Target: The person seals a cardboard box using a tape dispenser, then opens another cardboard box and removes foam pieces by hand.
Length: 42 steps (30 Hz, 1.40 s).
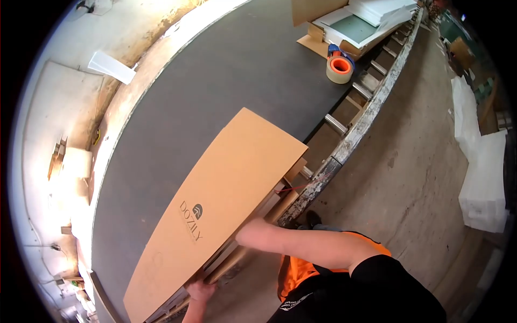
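Reaching left hand (201, 290) and right hand (253, 233) to the edge of the box (226, 172); cannot tell whether gripping, being partly hidden; seeing tape (337, 76) along the counter (215, 70).

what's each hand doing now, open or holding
Left hand: at the open side of the long brown cardboard box, partly hidden; can't be told.
Right hand: same side, partly hidden; can't be told.

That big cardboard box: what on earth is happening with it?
A person works bare-handed at the open long side of a box marked DOZILY. The right hand is at the gap, fingers hidden; the left hand is at the same side, lower in the picture. The box lies on a dark surface, with a tape dispenser and an open carton farther along.
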Motion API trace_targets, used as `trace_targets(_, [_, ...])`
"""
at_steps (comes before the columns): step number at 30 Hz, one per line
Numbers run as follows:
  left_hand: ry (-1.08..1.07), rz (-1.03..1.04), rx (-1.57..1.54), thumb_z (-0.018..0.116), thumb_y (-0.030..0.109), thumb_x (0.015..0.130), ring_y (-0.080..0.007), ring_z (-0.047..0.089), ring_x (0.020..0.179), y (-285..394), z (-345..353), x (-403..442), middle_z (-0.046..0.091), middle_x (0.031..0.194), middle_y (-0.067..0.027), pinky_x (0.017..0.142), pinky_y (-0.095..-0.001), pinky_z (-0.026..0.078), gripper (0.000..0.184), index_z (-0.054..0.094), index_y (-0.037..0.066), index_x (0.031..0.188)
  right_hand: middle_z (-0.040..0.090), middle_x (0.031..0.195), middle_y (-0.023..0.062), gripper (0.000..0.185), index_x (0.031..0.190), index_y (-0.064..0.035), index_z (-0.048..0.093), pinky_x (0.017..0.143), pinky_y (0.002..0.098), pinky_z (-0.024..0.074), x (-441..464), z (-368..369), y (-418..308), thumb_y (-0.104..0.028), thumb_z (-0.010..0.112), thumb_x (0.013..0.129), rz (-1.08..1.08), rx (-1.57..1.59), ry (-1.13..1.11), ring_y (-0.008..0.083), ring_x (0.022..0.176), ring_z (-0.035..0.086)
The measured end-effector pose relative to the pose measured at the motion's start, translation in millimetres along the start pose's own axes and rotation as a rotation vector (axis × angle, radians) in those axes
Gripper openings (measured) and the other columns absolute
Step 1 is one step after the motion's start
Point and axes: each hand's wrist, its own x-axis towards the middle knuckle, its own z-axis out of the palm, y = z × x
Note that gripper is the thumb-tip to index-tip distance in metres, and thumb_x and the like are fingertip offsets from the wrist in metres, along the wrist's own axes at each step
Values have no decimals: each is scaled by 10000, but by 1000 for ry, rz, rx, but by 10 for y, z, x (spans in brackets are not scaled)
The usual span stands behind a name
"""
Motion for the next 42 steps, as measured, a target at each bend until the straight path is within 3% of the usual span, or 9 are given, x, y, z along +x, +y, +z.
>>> trace_targets(1, [-4, 6, 0, 850, 326, 649, -391, 634, 1105, -13, -13, -2, 655, 1236, -201, 950, -504, 502, 631, 707, 13, 1178, 697, 1083, 173, 305, 1056, 0, 701, 887, 429, 529, 52, 22, 70, -192, 624, 832, 56, 44, -199, 319, 1001, 670])
trace_targets(4, [45, 7, 2, 849, 352, 642, -382, 642, 1085, -2, -82, 62, 673, 1193, -179, 937, -504, 508, 648, 703, 43, 1193, 563, 1372, 179, 609, 1319, -10, 582, 1104, 458, 375, 35, -180, 130, -463, 618, 913, -41, -34, -297, 357, 1295, 504])
trace_targets(7, [93, 22, 18, 846, 412, 642, -379, 644, 1080, -65, -44, 62, 680, 1163, -160, 943, -509, 504, 661, 703, 64, 1185, 456, 1448, 244, 815, 1403, 30, 470, 1153, 480, 301, -46, -307, 67, -555, 655, 867, -116, 53, -222, 416, 1363, 397])
trace_targets(10, [66, 4, -84, 833, 480, 665, -377, 634, 1114, -289, 85, -47, 669, 1189, -154, 973, -512, 487, 676, 694, 72, 1186, 459, 1426, 267, 922, 1395, 56, 452, 1131, 487, 334, -103, -521, -29, -620, 686, 813, -173, 13, -247, 429, 1342, 417])
trace_targets(14, [77, 108, -97, 831, 395, 707, -370, 635, 1131, -288, -106, 30, 655, 1253, -140, 954, -487, 514, 663, 651, 99, 1272, 534, 1372, 185, 850, 1393, -28, 499, 1081, 475, 394, 17, -539, -100, -620, 690, 813, -84, 35, -347, 365, 1286, 494])
trace_targets(16, [-84, 58, -290, 779, 468, 783, -376, 580, 1229, -355, -141, 139, 609, 1336, -147, 1044, -492, 452, 701, 592, 104, 1352, 588, 1329, 106, 748, 1389, -121, 537, 1065, 441, 414, 72, -476, -76, -609, 672, 839, -149, 9, -237, 335, 1263, 520])
trace_targets(20, [-365, 49, -633, 717, 453, 859, -378, 579, 1208, -599, -139, 311, 610, 1306, -153, 1034, -493, 443, 632, 564, 98, 1358, 615, 1250, 171, 680, 1391, -119, 532, 1008, 511, 448, 360, -390, 0, -548, 653, 877, -243, 222, -323, 373, 1165, 581])
trace_targets(31, [-95, 103, -354, 693, 414, 880, -332, 630, 1006, -669, 60, 281, 641, 1103, -134, 859, -473, 501, 453, 592, 109, 1199, 632, 1156, 179, 578, 1290, -102, 575, 935, 489, 475, 695, 286, -454, -508, 630, 883, -120, -164, -325, 360, 1074, 600])
trace_targets(42, [237, -83, -535, 670, 375, 902, -285, 680, 804, -1093, -38, -785, 671, 899, -115, 684, -453, 560, 294, 620, 120, 1039, 648, 1063, 187, 487, 1190, -85, 618, 862, 468, 501, 996, 1552, -1156, -467, 607, 888, 67, -431, -183, 348, 982, 620])
